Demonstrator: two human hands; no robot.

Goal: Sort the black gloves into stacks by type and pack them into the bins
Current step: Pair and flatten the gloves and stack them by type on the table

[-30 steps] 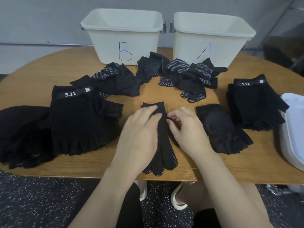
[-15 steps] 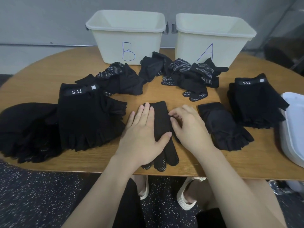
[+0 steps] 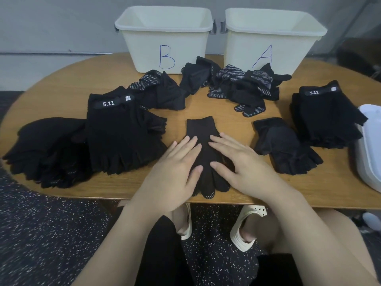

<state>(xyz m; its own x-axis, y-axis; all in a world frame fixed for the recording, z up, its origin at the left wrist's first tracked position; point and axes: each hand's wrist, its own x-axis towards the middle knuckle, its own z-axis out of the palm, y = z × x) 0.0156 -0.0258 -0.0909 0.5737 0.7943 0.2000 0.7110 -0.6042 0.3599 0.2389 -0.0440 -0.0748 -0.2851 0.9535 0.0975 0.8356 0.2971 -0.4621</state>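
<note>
wooden table (image 3: 61, 79), right hand (image 3: 245, 166) now flat on glove (image 3: 201, 129)

The person's arms are bare, with no sleeves, rings or watch. Below the fingers (image 3: 191, 145), two cream slip-on shoes (image 3: 245, 228) with small holes show. Black clothes (image 3: 162, 254) cover the lap.

Left hand (image 3: 175, 172) and right hand (image 3: 243, 168) lie flat, palms down, fingers (image 3: 218, 141) spread.
</note>
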